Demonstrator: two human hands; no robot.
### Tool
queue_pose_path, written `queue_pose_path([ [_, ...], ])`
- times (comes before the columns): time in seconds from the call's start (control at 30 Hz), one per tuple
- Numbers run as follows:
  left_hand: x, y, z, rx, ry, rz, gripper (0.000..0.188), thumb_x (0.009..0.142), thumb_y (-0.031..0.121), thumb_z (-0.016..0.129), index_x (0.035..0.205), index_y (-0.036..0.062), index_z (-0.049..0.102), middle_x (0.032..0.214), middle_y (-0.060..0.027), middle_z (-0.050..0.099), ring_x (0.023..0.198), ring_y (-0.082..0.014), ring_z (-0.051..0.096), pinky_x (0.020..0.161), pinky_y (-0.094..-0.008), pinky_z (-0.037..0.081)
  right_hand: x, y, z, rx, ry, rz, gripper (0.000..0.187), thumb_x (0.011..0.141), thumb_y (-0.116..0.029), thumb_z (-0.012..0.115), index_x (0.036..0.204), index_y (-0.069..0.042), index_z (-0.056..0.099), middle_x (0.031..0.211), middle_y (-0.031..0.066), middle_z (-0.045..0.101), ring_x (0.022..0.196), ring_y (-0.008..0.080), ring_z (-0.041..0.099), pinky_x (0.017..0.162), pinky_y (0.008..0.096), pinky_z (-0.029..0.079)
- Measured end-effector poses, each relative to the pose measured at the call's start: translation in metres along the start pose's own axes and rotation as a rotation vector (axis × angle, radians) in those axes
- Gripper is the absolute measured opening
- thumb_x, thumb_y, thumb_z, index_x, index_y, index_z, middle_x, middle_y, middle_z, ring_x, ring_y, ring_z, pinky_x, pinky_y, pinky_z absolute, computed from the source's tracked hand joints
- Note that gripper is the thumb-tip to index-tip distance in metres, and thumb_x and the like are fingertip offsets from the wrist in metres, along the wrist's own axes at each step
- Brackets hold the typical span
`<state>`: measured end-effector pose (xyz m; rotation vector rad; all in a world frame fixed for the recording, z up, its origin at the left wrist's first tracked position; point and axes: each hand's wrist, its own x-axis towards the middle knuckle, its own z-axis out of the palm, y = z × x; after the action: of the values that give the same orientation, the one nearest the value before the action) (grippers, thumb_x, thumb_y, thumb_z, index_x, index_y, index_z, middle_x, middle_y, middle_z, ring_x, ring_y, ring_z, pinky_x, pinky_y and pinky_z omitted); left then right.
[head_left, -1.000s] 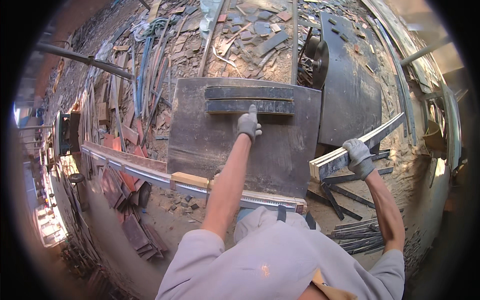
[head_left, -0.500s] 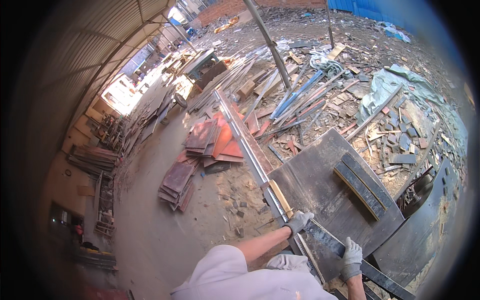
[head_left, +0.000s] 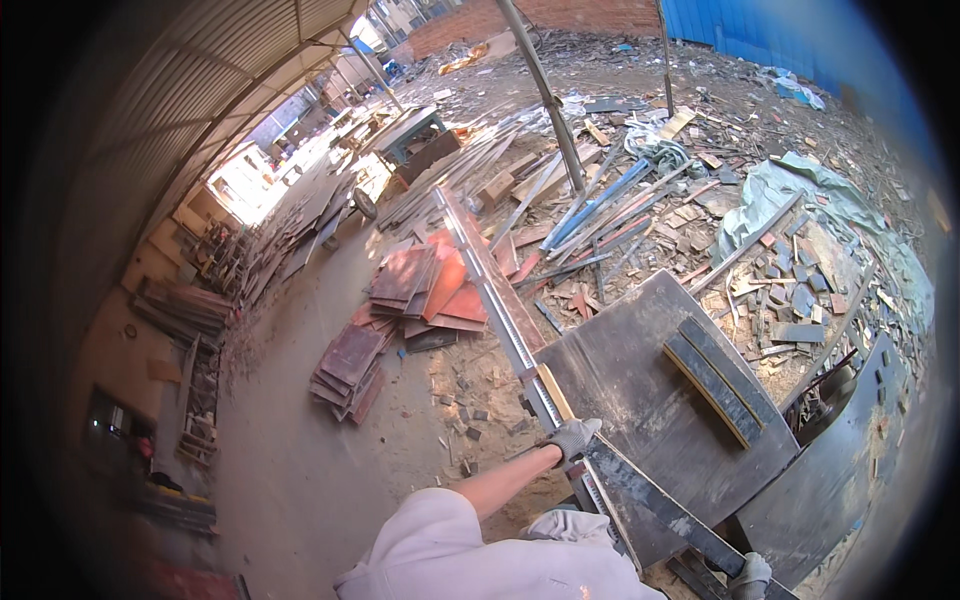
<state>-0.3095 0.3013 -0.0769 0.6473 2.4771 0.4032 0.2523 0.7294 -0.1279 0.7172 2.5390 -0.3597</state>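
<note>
A long dark plank (head_left: 660,502) runs slantwise between the two gloved hands, its upper end at the left hand (head_left: 572,440) and its lower part beside the right hand (head_left: 750,577). The left hand's fingers are bent in against that end; whether they pinch it or only press on it, I cannot tell. The right hand touches the plank near the lower edge of the view, its fingers partly hidden, so its grip cannot be told either.

Just beyond the left hand is a pale wooden block (head_left: 553,391), set along a long ruler rail (head_left: 505,318) that passes by that hand. Under the plank and reaching ahead of both hands is a dark tabletop (head_left: 610,330). On it, ahead of the right hand and well apart from the left, two dark strips (head_left: 712,382) lie side by side. Past these, farther from the hands, wood scraps (head_left: 800,290) cover the ground near a pale green sheet (head_left: 775,205). Ahead and to the left of the left hand, reddish boards (head_left: 410,275) lie in a loose pile.
</note>
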Motion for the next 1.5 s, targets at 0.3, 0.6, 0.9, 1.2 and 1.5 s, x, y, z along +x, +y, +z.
queue_pose_path([
  [0.3,0.032,0.051,0.028,0.141,-0.186,0.187,0.05,0.104,0.044,0.049,0.106,0.0047,0.08,0.112,-0.0269,0.076,0.109,-0.044,0.074,0.097,-0.0545,0.056,-0.135,-0.069,0.044,0.088,0.261,0.108,0.038,0.089,-0.048,0.081,0.095,-0.011,0.071,0.087,0.0178,0.074,0.08,0.0388,0.075,0.071,0.054,0.059],
  [0.6,0.006,0.106,0.033,0.369,-0.371,0.226,0.072,0.106,0.064,0.046,0.105,0.0023,0.082,0.123,-0.0223,0.076,0.117,-0.0439,0.071,0.107,-0.052,0.052,-0.192,-0.079,0.091,0.097,0.091,0.212,0.04,0.089,-0.049,0.08,0.093,-0.01,0.07,0.085,0.0181,0.073,0.077,0.0402,0.073,0.069,0.0536,0.058],
  [0.9,-0.037,0.121,0.086,0.394,-0.565,0.891,0.047,0.1,0.054,0.062,0.128,0.0177,0.07,0.121,-0.0098,0.07,0.121,-0.0299,0.064,0.105,-0.0481,0.045,-0.159,-0.096,0.097,0.096,-0.143,0.448,0.071,0.064,-0.04,0.093,0.116,-0.007,0.059,0.106,0.0196,0.067,0.103,0.0431,0.067,0.086,0.0538,0.055],
  [1.2,0.044,0.109,0.127,0.309,-0.361,0.9,0.052,0.097,0.049,0.07,0.132,0.0112,0.072,0.131,-0.0135,0.071,0.129,-0.0346,0.062,0.114,-0.0495,0.045,-0.067,-0.096,0.095,0.146,0.086,0.297,0.035,0.082,-0.019,0.079,0.109,-0.005,0.063,0.102,0.0203,0.069,0.1,0.0413,0.067,0.089,0.0503,0.055],
  [1.5,0.056,0.121,0.144,0.283,-0.29,0.876,0.054,0.086,0.053,0.079,0.125,0.0161,0.076,0.119,-0.007,0.073,0.118,-0.0314,0.065,0.104,-0.0469,0.05,-0.04,-0.082,0.1,0.159,0.071,0.316,0.039,0.082,-0.016,0.078,0.117,-0.005,0.062,0.111,0.0193,0.068,0.107,0.0398,0.066,0.094,0.0476,0.054],
])
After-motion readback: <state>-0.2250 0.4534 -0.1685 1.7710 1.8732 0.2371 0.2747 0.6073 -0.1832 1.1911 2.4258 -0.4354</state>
